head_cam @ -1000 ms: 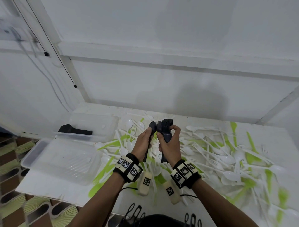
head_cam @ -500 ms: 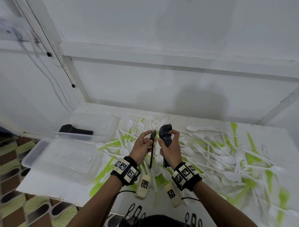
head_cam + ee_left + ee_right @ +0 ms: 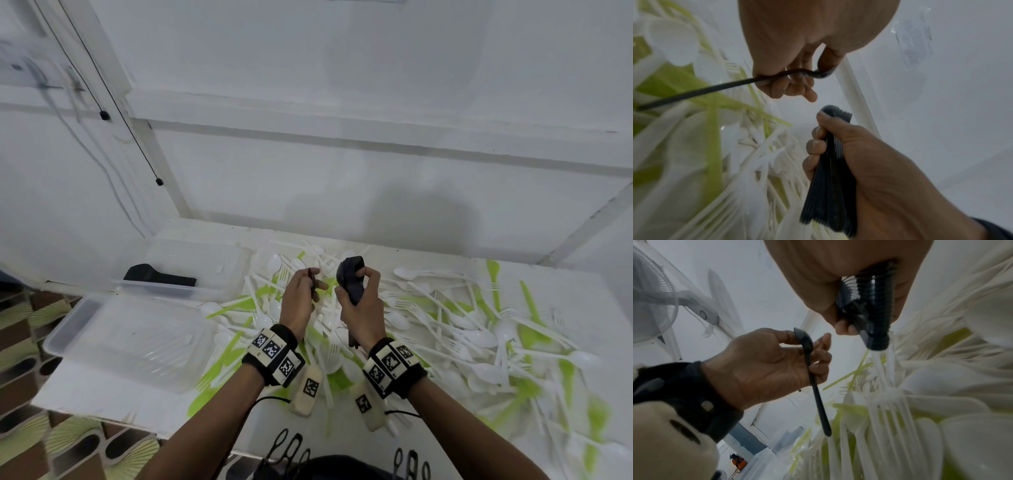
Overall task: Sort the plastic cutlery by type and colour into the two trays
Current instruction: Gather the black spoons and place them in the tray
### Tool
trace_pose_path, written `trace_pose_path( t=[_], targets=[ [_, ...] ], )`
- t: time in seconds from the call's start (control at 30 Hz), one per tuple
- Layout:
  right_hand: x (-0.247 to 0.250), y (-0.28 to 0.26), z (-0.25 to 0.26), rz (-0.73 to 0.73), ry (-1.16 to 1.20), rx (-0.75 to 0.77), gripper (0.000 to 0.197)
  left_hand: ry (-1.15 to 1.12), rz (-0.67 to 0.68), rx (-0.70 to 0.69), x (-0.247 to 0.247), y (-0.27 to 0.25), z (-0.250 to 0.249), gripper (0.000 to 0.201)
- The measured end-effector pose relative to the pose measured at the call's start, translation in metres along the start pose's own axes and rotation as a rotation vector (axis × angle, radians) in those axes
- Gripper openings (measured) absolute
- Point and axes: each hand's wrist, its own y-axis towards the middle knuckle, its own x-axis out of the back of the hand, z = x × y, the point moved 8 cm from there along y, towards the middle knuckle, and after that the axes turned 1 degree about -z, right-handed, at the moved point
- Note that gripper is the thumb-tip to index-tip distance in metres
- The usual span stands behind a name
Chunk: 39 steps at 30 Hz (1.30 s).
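Observation:
Over the middle of the table my left hand (image 3: 303, 291) pinches a single black spoon (image 3: 812, 369), bowl up by the thumb, handle pointing down. The same black spoon (image 3: 715, 87) crosses my left palm in the left wrist view. My right hand (image 3: 359, 298) grips a stacked bundle of black spoons (image 3: 351, 279), seen edge-on as the bundle (image 3: 830, 178) and from below as the bundle (image 3: 873, 318). Both hands hover a little above a heap of white and green cutlery (image 3: 445, 325). Two clear trays lie to the left: the near tray (image 3: 113, 339) and the far tray (image 3: 205, 260).
A black stack (image 3: 159, 275) lies in the far tray. White walls rise behind the table. The table's front edge (image 3: 102, 407) runs near my forearms, with patterned floor (image 3: 41, 438) below left. A fan (image 3: 653, 301) shows in the right wrist view.
My left hand has pulled the single black spoon away from the bundle to the left. Both hands have sunk slightly toward the pile, and a gap now shows between them.

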Motion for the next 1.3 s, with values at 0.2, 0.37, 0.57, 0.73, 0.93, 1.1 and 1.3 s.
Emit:
trace_pose_path(
  t=[0.2, 0.37, 0.57, 0.73, 0.93, 1.1, 1.3],
  targets=[
    [-0.005, -0.002, -0.008, 0.048, 0.083, -0.068, 0.04, 0.042, 0.101, -0.081, -0.006, -0.003, -0.023, 0.034],
    [-0.009, -0.006, 0.004, 0.072, 0.095, -0.029, 0.039, 0.17, 0.061, -0.126, 0.001, 0.008, -0.014, 0.018],
    [-0.019, -0.006, 0.013, 0.086, -0.086, 0.126, 0.038, 0.18, -0.001, -0.236, 0.002, 0.011, -0.01, 0.029],
    [-0.02, -0.007, 0.013, 0.097, -0.094, 0.127, 0.038, 0.086, 0.148, -0.192, -0.014, -0.001, -0.013, 0.038],
    [-0.014, -0.011, 0.018, 0.151, -0.018, 0.059, 0.037, -0.033, 0.249, -0.123, -0.011, -0.002, -0.011, 0.036],
    [-0.013, -0.009, 0.021, 0.195, 0.145, -0.074, 0.029, -0.137, 0.328, -0.125, -0.01, -0.01, -0.01, 0.047],
    [-0.028, -0.012, 0.006, 0.314, 0.349, -0.237, 0.023, -0.101, 0.29, -0.156, 0.0, -0.009, -0.015, 0.048]
  ],
)
